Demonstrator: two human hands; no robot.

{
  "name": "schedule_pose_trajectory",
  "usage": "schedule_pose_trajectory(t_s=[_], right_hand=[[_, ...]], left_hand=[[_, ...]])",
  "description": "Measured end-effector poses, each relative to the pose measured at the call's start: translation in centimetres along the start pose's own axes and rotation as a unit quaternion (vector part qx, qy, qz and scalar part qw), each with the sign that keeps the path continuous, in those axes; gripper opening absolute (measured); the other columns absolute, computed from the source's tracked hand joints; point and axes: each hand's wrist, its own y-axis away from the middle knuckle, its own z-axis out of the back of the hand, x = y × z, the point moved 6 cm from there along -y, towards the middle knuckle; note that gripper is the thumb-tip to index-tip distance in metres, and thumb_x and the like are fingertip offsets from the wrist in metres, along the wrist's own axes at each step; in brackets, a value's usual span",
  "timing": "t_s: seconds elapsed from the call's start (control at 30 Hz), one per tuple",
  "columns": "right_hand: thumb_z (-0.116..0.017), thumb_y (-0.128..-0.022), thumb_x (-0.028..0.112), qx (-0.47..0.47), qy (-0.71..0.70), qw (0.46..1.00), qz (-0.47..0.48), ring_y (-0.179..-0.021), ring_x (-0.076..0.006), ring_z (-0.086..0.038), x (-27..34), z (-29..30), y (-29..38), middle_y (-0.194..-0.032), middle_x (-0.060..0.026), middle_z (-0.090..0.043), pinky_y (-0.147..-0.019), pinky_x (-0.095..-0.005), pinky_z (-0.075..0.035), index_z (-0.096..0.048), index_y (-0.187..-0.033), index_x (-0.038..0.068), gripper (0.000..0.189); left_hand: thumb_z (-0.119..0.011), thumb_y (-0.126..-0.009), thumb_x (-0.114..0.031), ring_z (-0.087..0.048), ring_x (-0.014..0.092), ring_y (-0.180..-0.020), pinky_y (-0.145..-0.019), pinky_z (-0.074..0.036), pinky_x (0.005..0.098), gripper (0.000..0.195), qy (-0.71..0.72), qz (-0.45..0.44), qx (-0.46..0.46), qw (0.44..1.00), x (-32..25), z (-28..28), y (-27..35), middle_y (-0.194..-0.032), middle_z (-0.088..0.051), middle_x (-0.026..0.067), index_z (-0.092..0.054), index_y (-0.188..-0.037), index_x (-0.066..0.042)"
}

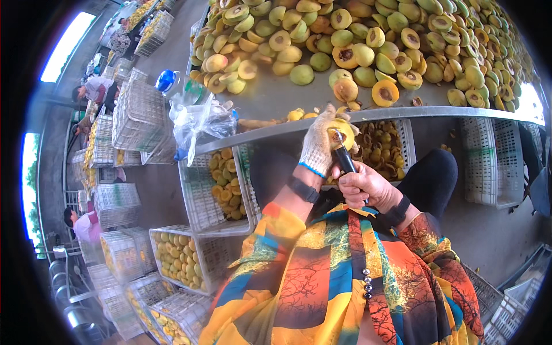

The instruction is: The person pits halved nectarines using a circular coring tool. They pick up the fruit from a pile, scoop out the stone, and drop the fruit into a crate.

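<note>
My left hand [321, 140], in a knitted work glove, grips a halved yellow fruit [343, 133] over the table's near edge. The bare right hand [364, 183] is closed around the black handle of a pitting tool [344, 158]. Its metal tip meets the brown pit area of the fruit. Behind the hands, many halved green-yellow fruits [302, 74] lie heaped on a metal table [267, 97]. Under the table edge, just beyond my right hand, a white crate [406, 142] holds brownish fruit pieces [379, 144].
The table's raised metal rim [396, 113] crosses before me. Plastic bags [202, 120] and a blue-capped bottle [166, 81] lie at its left end. Fruit-holding crates [183, 207] stand on the left, nested crates [491, 164] at right. Other people [88, 224] are farther left.
</note>
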Motion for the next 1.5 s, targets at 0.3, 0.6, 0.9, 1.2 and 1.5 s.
schedule_pose_trajectory(t_s=[0.3,0.6,0.9,1.2,1.5], right_hand=[[-0.050,-0.084,0.003,0.110,0.077,0.991,0.011,-0.036,-0.0054,-0.031,-0.5,-1.9,-1.8,-0.052,0.0031,-0.036,-0.034,-0.0218,-0.026,-0.046,-0.098,0.006,0.015],[-0.059,-0.078,0.013,-0.270,0.650,0.698,0.134,-0.049,-0.0313,-0.055,1.7,7.8,-0.5,-0.058,-0.0185,-0.054,-0.047,-0.0400,-0.044,-0.045,-0.087,-0.002,0.022],[-0.064,-0.075,0.015,-0.323,0.693,0.612,0.202,-0.064,-0.0421,-0.057,3.2,6.1,1.7,-0.063,-0.0252,-0.056,-0.057,-0.0466,-0.046,-0.045,-0.091,-0.002,0.030],[-0.063,-0.077,0.017,-0.397,0.584,0.646,0.290,-0.068,-0.0434,-0.058,5.0,6.8,5.2,-0.069,-0.0259,-0.058,-0.059,-0.0438,-0.048,-0.049,-0.101,-0.002,0.034],[-0.058,-0.086,0.017,-0.347,0.299,0.805,0.377,-0.055,-0.0173,-0.056,6.6,2.4,-0.8,-0.078,-0.0095,-0.060,-0.053,-0.0294,-0.046,-0.046,-0.113,-0.001,0.035]], left_hand=[[-0.050,-0.087,-0.038,-0.056,0.024,-0.052,-0.044,-0.047,0.0304,0.031,0.143,-0.090,-0.149,0.974,-4.0,7.0,3.4,-0.072,-0.059,0.0122,-0.052,-0.090,-0.006],[-0.062,-0.080,-0.032,-0.062,0.019,-0.078,-0.073,-0.047,0.0304,0.033,-0.620,-0.215,-0.535,0.532,-18.5,22.9,14.7,-0.087,-0.066,0.0089,-0.066,-0.097,-0.005],[-0.056,-0.075,-0.059,-0.057,0.033,-0.104,-0.087,-0.045,0.0392,0.071,-0.746,-0.058,-0.258,0.612,-8.3,-3.2,-7.1,-0.111,-0.058,0.0234,-0.052,-0.115,-0.001],[-0.064,-0.077,-0.031,-0.063,0.030,-0.077,-0.055,-0.051,0.0335,0.039,-0.199,-0.070,-0.095,0.973,-4.8,0.8,-8.2,-0.090,-0.062,0.0149,-0.054,-0.102,-0.003],[-0.054,-0.085,-0.043,-0.058,0.035,-0.093,-0.073,-0.051,0.0420,0.043,0.199,-0.034,0.098,0.974,-1.7,-0.8,-0.5,-0.104,-0.059,0.0176,-0.058,-0.102,-0.004]])
